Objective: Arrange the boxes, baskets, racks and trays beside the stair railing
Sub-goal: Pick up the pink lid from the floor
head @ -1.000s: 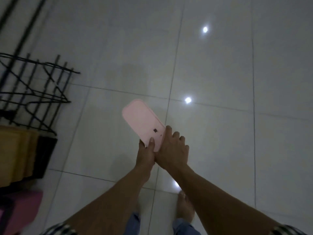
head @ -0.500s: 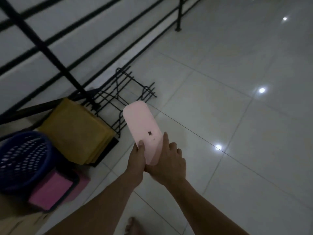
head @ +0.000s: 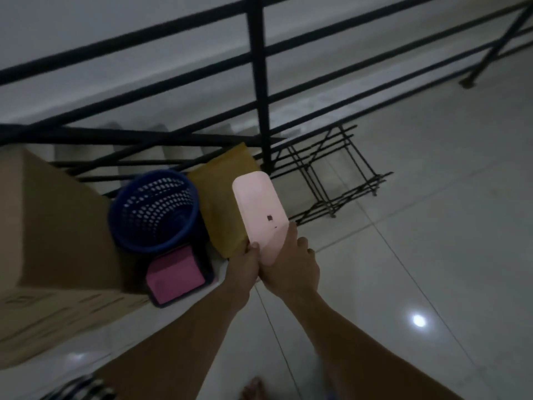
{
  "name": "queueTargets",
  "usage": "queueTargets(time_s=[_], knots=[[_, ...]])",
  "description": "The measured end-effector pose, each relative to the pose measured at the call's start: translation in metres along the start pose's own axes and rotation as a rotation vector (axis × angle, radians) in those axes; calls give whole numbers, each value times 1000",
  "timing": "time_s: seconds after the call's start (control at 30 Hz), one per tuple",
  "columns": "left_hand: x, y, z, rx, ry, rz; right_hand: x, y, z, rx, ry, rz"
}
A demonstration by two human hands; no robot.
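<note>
Both hands have the pale pink tray (head: 258, 209) by its near end: left hand (head: 245, 262) with its thumb on top, right hand (head: 291, 264) curled round the edge. It's up over the yellow box (head: 222, 203), blue basket (head: 155, 209) left, wire rack (head: 331, 174) right, stair railing (head: 261, 82) just beyond.

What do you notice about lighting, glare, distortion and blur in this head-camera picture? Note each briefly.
Head view: dim overall, the pink tray brightest; a round glare spot on the glossy floor, lower right; floor seams curve from the wide-angle lens; the cardboard box at left is blurred.
</note>
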State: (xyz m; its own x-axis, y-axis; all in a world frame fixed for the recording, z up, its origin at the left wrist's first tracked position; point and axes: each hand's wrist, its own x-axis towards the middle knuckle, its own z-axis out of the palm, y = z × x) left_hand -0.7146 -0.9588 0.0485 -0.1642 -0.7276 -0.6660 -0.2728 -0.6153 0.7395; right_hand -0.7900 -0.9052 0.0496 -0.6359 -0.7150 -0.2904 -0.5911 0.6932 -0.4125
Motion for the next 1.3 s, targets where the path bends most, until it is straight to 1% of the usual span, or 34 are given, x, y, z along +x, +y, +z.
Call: queueTargets(time_s=[0.13,0.23,0.33,0.5,0.63,0.77,0.93,1.0,1.07,1.17,1.3], knots=[[40,2,-16,-2,45,-81,46,-20,31,-84,-91,-43],[77,7,-20,-47,68,-116,87,-34,56,-119,-127,-97],[113,9,-21,-55,55,-121,125,-42,79,-132,-167,-132],[175,10,-22,-61,61,-158,184,-54,122,-166,-179,-168],[211,9,-18,-81,27,-127,218,-51,152,-188,-166,-263],[230,4,-13,-93,35,-86,236,-47,174,-169,-157,-298],[241,10,-16,-44,43,-97,246,-46,188,-252,-282,-350],[247,10,-21,-4,75,-112,251,-51,192,-253,-334,-372],[253,10,-27,48,141,-115,253,-58,194,-263,-372,-377],[260,7,-37,135,175,-96,256,-64,197,-277,-365,-363],[261,5,-38,110,100,-66,260,-58,192,-266,-321,-420]])
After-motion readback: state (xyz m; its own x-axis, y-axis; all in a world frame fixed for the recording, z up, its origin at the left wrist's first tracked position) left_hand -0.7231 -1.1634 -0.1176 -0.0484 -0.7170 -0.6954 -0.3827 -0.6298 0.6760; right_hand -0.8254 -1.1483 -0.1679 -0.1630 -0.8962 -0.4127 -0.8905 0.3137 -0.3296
